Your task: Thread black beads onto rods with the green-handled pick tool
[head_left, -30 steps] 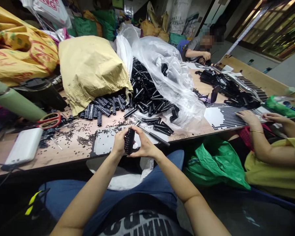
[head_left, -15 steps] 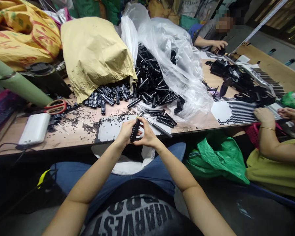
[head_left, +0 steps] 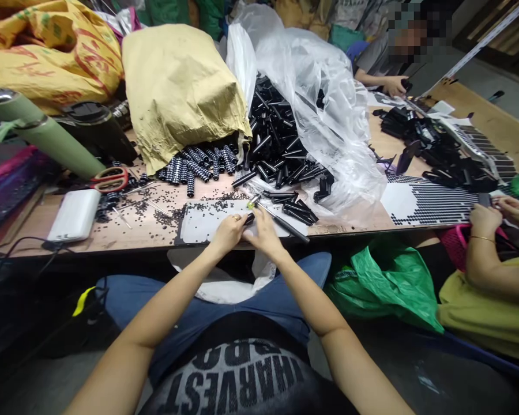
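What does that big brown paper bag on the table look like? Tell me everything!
The brown paper sack is large, crinkled and bulging, made of tan kraft paper. It lies on its side on the wooden table, its mouth facing the camera. Black-and-white ribbed cylinders spill out from under its open edge. A clear plastic bag of black parts presses against its right side.

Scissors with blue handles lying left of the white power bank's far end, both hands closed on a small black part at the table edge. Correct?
Not quite: the head view shows the scissors have red handles, not blue. The rest stands: they lie by the white power bank, and the left hand and right hand close on a small black part at the table edge.
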Available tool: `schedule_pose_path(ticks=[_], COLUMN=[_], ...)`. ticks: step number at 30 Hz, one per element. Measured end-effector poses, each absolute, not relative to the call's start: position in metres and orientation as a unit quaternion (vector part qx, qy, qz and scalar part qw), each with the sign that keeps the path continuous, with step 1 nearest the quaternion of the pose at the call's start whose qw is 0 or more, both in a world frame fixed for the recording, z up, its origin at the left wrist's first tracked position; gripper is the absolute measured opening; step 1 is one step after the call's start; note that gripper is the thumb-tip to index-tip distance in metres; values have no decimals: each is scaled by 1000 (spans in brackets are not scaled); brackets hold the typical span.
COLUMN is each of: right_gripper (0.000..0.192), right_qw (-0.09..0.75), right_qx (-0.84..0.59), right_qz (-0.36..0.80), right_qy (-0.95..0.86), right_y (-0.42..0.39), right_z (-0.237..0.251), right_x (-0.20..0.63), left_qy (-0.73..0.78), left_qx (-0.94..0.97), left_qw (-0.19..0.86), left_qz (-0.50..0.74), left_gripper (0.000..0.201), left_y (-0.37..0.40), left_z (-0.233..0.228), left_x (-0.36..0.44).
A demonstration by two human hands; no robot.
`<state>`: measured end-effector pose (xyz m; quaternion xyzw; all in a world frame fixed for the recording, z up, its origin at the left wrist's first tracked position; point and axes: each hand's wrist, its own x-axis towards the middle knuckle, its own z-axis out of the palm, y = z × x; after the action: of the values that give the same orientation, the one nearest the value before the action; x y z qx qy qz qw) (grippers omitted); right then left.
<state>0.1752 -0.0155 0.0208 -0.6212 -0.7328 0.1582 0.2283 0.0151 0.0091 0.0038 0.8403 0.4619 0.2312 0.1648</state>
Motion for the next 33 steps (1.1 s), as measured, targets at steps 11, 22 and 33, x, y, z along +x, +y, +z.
schedule_pose_path(ticks=[11,22,33], right_gripper=[35,36,31], right_qw=[132,286,22], right_qx=[-726,-622,-637], right_qz=[138,199,181], right_qy=[-660,-701,-749], right_y=[-54,-86,-79], right_z=[59,100,79], right_x=[225,182,154], left_qy=[449,485,469], left_qx=[882,863,865], left_qw=[5,-13,25], left_qz=[145,141,178], left_gripper=[44,66,66], left_y=[7,-15,-5], left_z=[1,-8,-19], left_x=[2,45,43])
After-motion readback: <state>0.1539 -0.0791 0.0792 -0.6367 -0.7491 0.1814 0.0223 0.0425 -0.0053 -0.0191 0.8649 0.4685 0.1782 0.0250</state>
